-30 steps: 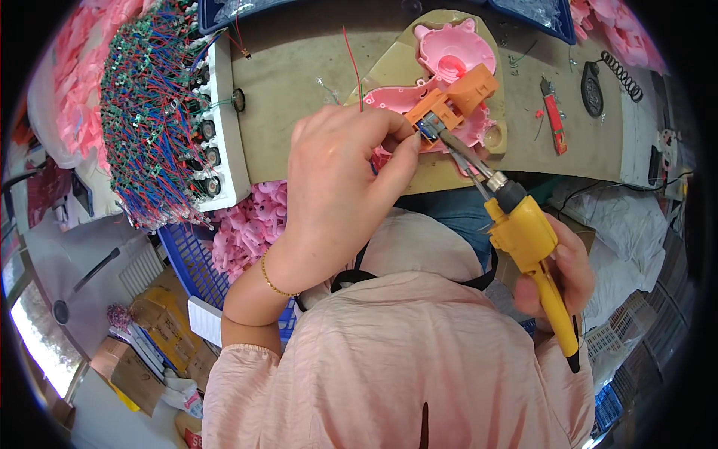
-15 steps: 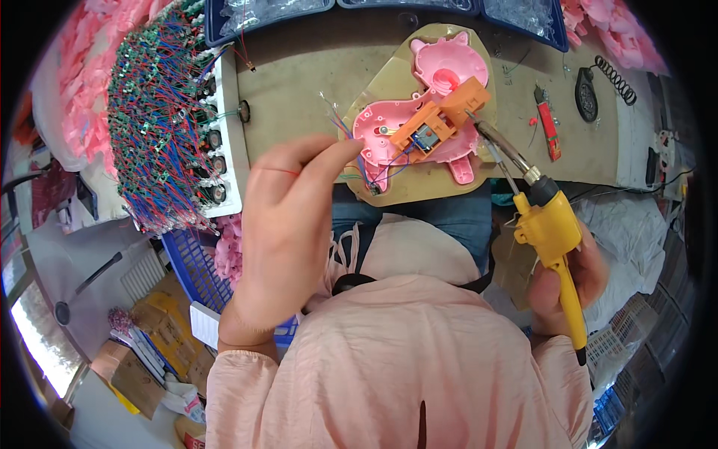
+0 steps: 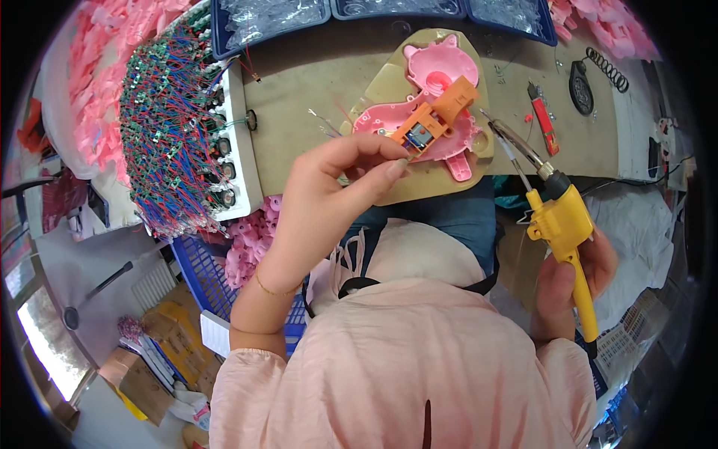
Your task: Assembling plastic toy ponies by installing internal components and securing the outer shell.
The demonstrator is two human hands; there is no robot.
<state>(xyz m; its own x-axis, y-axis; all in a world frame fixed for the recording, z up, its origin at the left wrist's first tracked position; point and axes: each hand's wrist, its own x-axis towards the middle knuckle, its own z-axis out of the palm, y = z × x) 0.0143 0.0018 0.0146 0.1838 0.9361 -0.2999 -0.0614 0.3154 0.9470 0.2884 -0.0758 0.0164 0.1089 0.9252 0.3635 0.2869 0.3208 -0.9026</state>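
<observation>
A pink plastic half-shell [image 3: 458,63], shaped like an animal toy, lies hollow side up on a tan board [image 3: 389,81]. Across its middle sits an orange plastic housing [image 3: 457,99] with a small component and blue wire inside. My left hand [image 3: 336,179] is at the housing's near left corner, thumb and forefinger pinched; what they hold is too small to make out. Loose wire ends [image 3: 323,122] stick out beyond its knuckles. My right hand [image 3: 580,273] grips a yellow soldering gun [image 3: 561,221], its tip pointing at the shell's right side, apart from the housing.
On the left, many wired circuit boards [image 3: 168,127] are heaped beside a white tray edge [image 3: 243,142]. Blue trays [image 3: 329,26] of clear parts line the back. A red cutter [image 3: 544,123] and a black coiled-cord item [image 3: 580,88] lie right. A blue basket [image 3: 198,262] stands below.
My left hand has moved right, from the shell's left edge to the orange housing. The soldering gun has drawn back to the right, its tip away from the housing.
</observation>
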